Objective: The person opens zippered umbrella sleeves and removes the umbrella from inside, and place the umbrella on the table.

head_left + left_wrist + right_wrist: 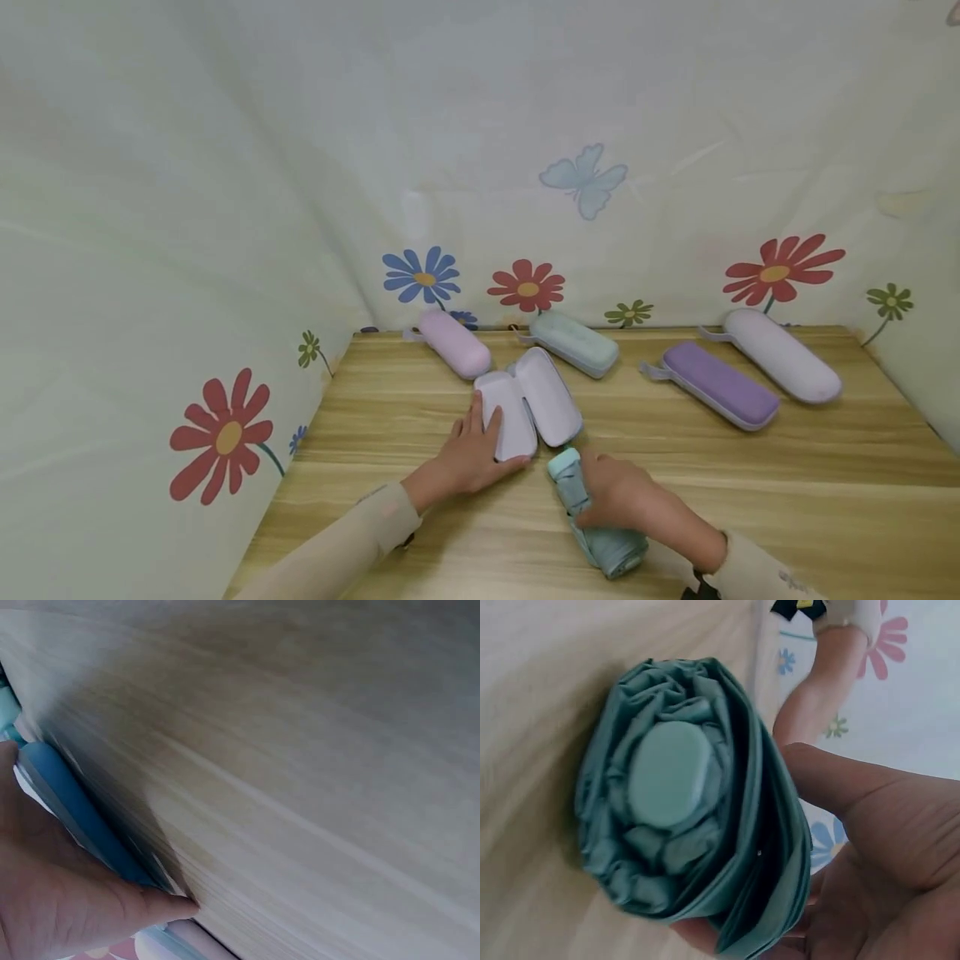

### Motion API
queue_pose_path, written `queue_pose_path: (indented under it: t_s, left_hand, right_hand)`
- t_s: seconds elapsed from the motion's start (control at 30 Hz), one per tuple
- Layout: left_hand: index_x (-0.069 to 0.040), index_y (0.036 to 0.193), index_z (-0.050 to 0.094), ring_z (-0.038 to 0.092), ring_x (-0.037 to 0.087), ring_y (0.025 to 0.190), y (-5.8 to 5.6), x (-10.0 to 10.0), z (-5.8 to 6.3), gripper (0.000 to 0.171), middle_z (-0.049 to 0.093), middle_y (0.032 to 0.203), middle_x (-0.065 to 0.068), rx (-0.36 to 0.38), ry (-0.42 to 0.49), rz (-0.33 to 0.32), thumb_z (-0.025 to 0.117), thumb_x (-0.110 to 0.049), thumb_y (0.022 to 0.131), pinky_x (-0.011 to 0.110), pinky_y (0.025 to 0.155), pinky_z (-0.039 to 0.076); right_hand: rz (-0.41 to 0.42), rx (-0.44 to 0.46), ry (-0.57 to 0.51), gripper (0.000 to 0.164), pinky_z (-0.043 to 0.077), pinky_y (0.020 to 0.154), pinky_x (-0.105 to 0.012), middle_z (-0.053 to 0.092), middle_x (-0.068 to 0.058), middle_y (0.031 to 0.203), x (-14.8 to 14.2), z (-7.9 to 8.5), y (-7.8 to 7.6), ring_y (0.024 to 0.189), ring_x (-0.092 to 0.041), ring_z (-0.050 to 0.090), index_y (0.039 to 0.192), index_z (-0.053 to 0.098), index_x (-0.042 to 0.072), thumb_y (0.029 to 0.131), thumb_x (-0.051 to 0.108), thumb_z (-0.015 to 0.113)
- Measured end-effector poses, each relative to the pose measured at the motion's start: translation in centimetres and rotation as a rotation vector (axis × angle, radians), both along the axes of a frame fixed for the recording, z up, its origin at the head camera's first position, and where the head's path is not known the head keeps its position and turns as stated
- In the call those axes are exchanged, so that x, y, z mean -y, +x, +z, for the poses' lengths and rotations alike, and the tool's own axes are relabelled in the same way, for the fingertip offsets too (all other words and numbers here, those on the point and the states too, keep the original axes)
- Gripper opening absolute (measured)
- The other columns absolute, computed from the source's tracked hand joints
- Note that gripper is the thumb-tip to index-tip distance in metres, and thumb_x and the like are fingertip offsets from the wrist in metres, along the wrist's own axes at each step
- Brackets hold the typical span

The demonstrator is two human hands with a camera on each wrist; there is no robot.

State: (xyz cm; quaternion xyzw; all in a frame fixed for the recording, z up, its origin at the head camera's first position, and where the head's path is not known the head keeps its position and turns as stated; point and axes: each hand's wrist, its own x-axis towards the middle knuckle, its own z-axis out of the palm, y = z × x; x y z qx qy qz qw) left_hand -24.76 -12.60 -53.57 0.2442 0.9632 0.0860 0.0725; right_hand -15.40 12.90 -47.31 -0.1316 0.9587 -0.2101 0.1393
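A hinged case (551, 400) lies spread on the table with its pale lining up; a blue outer side (82, 810) shows in the left wrist view. My left hand (468, 458) rests on its left half, fingers extended and thumb along the near edge. My right hand (622, 492) grips a folded teal umbrella (618, 550) close to me, just in front of the case. A mint end piece (562, 462) points toward the case. In the right wrist view, the umbrella's other end (671, 776) shows bunched fabric around a mint oval tip.
Behind the case lie a pink case (453, 346) and a green case (573, 343), both closed. Farther right are a purple case (720, 385) and a pale lilac case (783, 354), also closed. A flowered cloth (480, 167) hangs behind the wooden table (825, 508).
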Motion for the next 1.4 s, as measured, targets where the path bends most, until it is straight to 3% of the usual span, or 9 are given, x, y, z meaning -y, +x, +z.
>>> queue_pose_path:
  t_s: [0.13, 0.2, 0.37, 0.47, 0.6, 0.8, 0.93, 1.17, 1.4]
  left_hand:
    - [-0.004, 0.161, 0.025, 0.014, 0.048, 0.152, 0.5, -0.2, 0.4, 0.106, 0.0, 0.165, 0.033, -0.027, -0.031, -0.007, 0.037, -0.082, 0.092, 0.062, 0.117, 0.024]
    - [-0.006, 0.161, 0.026, 0.009, 0.046, 0.153, 1.0, -0.6, 0.9, 0.102, 0.004, 0.166, 0.03, -0.056, -0.053, -0.03, 0.038, -0.08, 0.093, 0.062, 0.118, 0.022]
    - [-0.008, 0.162, 0.026, 0.007, 0.04, 0.155, 2.1, -3.3, 2.8, 0.097, 0.014, 0.168, 0.021, -0.101, -0.073, -0.131, 0.039, -0.077, 0.095, 0.057, 0.122, 0.017]
    - [-0.008, 0.162, 0.024, 0.017, 0.037, 0.154, 2.5, -5.6, 3.8, 0.101, 0.019, 0.168, 0.017, -0.053, -0.052, -0.15, 0.037, -0.08, 0.093, 0.053, 0.121, 0.023]
    - [-0.014, 0.163, 0.026, 0.033, 0.039, 0.148, 2.7, -8.2, 4.3, 0.106, 0.024, 0.167, 0.011, 0.04, -0.042, -0.109, 0.035, -0.087, 0.087, 0.056, 0.112, 0.037]
    - [-0.016, 0.16, 0.032, 0.041, 0.044, 0.138, 3.3, -10.2, 3.8, 0.108, 0.033, 0.163, 0.01, 0.08, -0.103, -0.087, 0.037, -0.091, 0.083, 0.06, 0.1, 0.043]
    - [-0.017, 0.16, 0.033, 0.039, 0.045, 0.139, 3.6, -10.3, 3.4, 0.107, 0.033, 0.163, 0.011, 0.072, -0.133, -0.085, 0.039, -0.091, 0.082, 0.061, 0.101, 0.041]
    - [-0.021, 0.161, 0.031, 0.029, 0.049, 0.146, 4.2, -9.0, 3.3, 0.103, 0.026, 0.167, 0.01, 0.155, -0.103, -0.121, 0.047, -0.087, 0.083, 0.065, 0.111, 0.031]
    - [-0.026, 0.161, 0.03, 0.028, 0.051, 0.146, 5.1, -5.2, 3.6, 0.099, 0.023, 0.168, 0.006, 0.189, -0.09, -0.202, 0.056, -0.082, 0.083, 0.065, 0.112, 0.031]
  right_hand:
    - [-0.012, 0.011, -0.059, 0.08, 0.054, 0.081, -0.054, 0.067, -0.022, 0.111, 0.4, -0.2, 0.1, 0.098, -0.036, 0.067, 0.127, 0.053, -0.008, 0.071, 0.035, 0.092]
    - [-0.017, 0.046, -0.098, 0.079, 0.054, 0.086, -0.053, 0.067, -0.022, 0.118, -0.2, -0.2, -0.3, 0.106, -0.037, 0.066, 0.133, 0.055, -0.007, 0.078, 0.04, 0.088]
    - [-0.059, 0.02, -0.18, 0.052, 0.054, 0.084, -0.051, 0.069, -0.021, 0.115, -3.9, 1.1, -2.2, 0.105, -0.036, 0.067, 0.128, 0.062, -0.003, 0.095, 0.037, 0.07]
    - [-0.104, -0.085, -0.187, 0.043, 0.054, 0.081, -0.052, 0.069, -0.025, 0.11, -6.5, 2.0, -3.6, 0.1, -0.04, 0.067, 0.124, 0.061, -0.006, 0.099, 0.029, 0.065]
    - [-0.145, -0.18, -0.163, 0.043, 0.053, 0.082, -0.055, 0.066, -0.031, 0.117, -9.0, 2.9, -5.0, 0.103, -0.045, 0.066, 0.126, 0.06, -0.01, 0.1, 0.024, 0.062]
    - [-0.152, -0.211, -0.133, 0.046, 0.051, 0.087, -0.058, 0.061, -0.033, 0.128, -10.1, 2.7, -5.8, 0.112, -0.049, 0.06, 0.131, 0.058, -0.012, 0.102, 0.022, 0.061]
    - [-0.148, -0.225, -0.14, 0.043, 0.05, 0.089, -0.059, 0.061, -0.032, 0.129, -10.2, 2.3, -5.9, 0.115, -0.05, 0.059, 0.131, 0.059, -0.012, 0.102, 0.02, 0.06]
    - [-0.156, -0.224, -0.166, 0.042, 0.05, 0.089, -0.058, 0.058, -0.032, 0.134, -10.2, 2.1, -5.7, 0.117, -0.049, 0.058, 0.132, 0.058, -0.01, 0.102, 0.02, 0.059]
    - [-0.144, -0.219, -0.169, 0.041, 0.051, 0.088, -0.058, 0.057, -0.032, 0.135, -9.8, 2.3, -6.1, 0.117, -0.049, 0.058, 0.132, 0.059, -0.009, 0.102, 0.02, 0.059]
